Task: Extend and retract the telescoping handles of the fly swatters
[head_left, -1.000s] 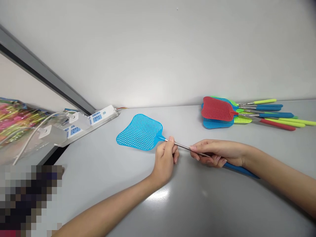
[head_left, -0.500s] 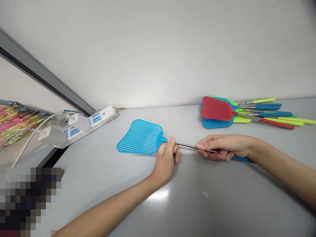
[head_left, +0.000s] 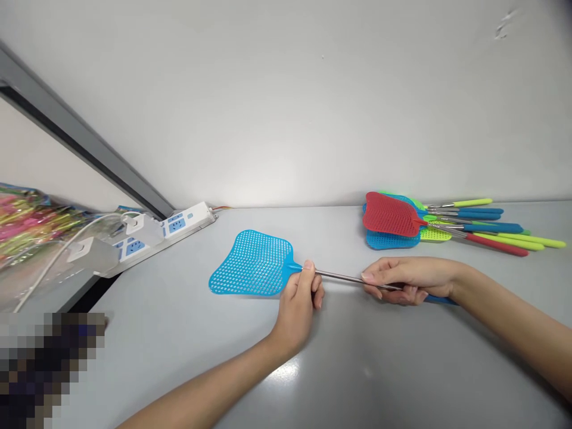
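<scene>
A blue fly swatter (head_left: 254, 265) lies across both hands, just above the grey table, its perforated head pointing left. With thumb and fingers, my left hand (head_left: 300, 301) pinches the metal rod where it meets the blue head. My right hand (head_left: 400, 280) is closed around the same rod farther right. The blue handle shows only in part, beyond that palm and under the wrist. Behind my right hand is a pile of fly swatters in red, blue, green and yellow, with a red fly swatter (head_left: 391, 214) on top and their handles pointing right.
A white power strip (head_left: 190, 219) with plugs and a white cable runs along the left edge of the table (head_left: 170, 333). Clear bags of colourful items (head_left: 36, 223) lie beyond it. A pale wall (head_left: 277, 119) rises behind the table, and the lower left corner is pixelated.
The view has tilted up slightly, so everything sits lower. My right hand has slid a little to the right along the rod, with more bare metal showing between my hands.
</scene>
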Available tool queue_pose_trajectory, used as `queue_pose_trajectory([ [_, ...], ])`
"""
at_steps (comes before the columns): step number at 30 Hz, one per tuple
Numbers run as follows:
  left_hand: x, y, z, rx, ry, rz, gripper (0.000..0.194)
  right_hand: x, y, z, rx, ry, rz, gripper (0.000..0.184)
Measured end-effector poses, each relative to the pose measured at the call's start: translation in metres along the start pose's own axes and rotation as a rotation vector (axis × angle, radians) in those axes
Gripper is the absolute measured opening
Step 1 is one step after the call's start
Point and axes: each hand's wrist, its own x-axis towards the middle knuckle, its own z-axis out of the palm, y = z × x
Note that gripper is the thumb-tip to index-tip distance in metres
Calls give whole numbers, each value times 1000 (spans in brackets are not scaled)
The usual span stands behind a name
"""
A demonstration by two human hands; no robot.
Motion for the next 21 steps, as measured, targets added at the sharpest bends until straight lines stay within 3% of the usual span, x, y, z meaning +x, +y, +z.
queue_pose_trajectory([
  [10, 1, -2, -2, -18, 21, -27, 37, -4, 1, -6, -7, 17, 14, 32],
  [21, 4, -4, -2, -137, -41, 24, 42, -2, 3, -2, -4, 22, -24, 30],
])
